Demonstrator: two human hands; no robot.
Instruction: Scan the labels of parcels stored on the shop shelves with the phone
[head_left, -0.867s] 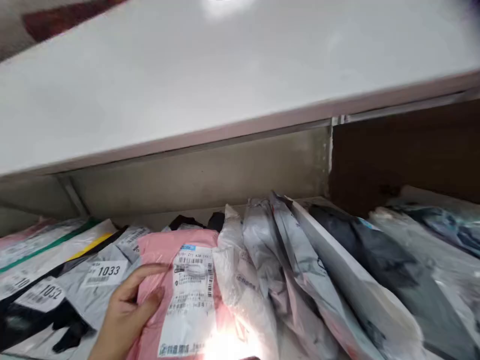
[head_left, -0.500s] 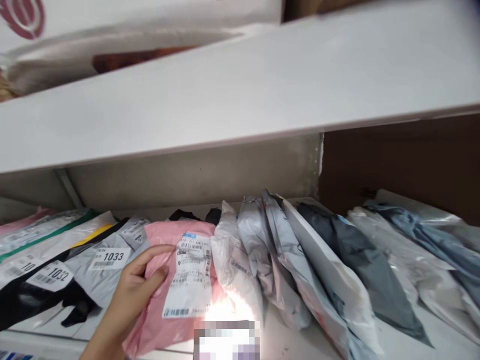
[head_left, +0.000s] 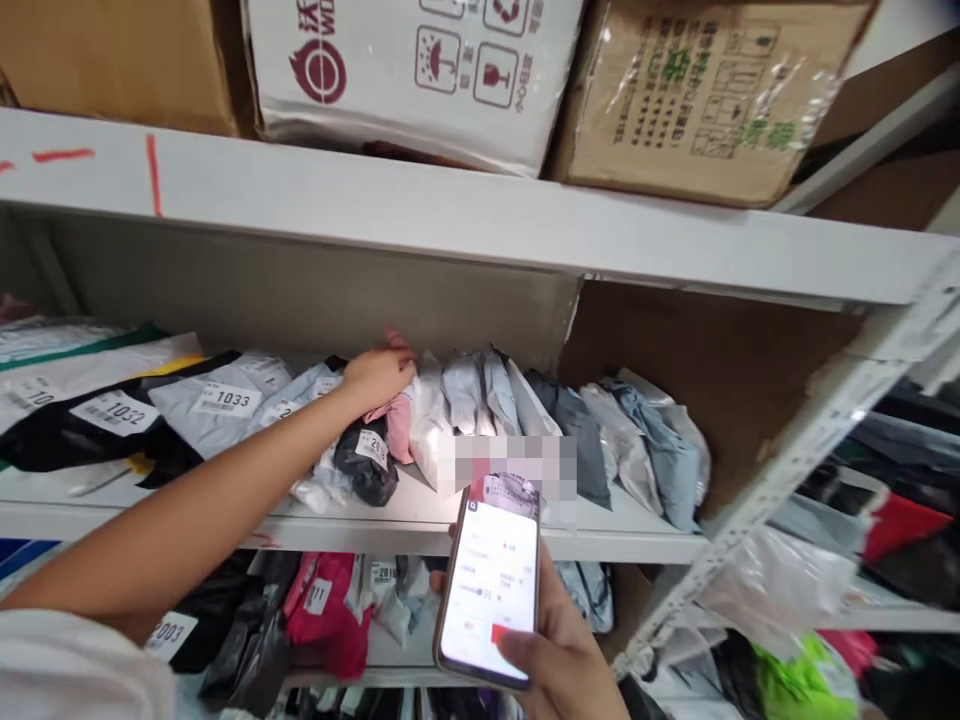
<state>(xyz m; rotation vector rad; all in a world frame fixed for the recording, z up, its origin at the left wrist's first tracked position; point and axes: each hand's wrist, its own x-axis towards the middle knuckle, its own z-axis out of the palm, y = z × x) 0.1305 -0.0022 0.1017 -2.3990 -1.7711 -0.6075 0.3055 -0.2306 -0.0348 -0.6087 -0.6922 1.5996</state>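
Observation:
My left hand [head_left: 379,375] reaches onto the middle shelf and grips a pink mailer bag [head_left: 395,420] near its top. The fingers are partly turned away from view. My right hand [head_left: 566,650] holds a smartphone [head_left: 487,590] upright at the lower middle, its lit screen facing me and the thumb over a red button. Beside the pink bag stands a white mailer bag [head_left: 429,420] on the right. Just left and in front of it sits a black bundled parcel [head_left: 367,462] with a number label.
Grey and dark mailer bags [head_left: 570,430] lean in a row to the right; labelled parcels [head_left: 225,400] lie left. Above, a shelf beam [head_left: 450,215] carries a white carton [head_left: 405,70] and brown cartons. A perforated upright post [head_left: 787,460] stands right. More parcels fill the lower shelf.
The view has drawn back, showing more shelves. My left hand has put the pink bag back among the others, its label no longer facing me. The phone and right hand now show.

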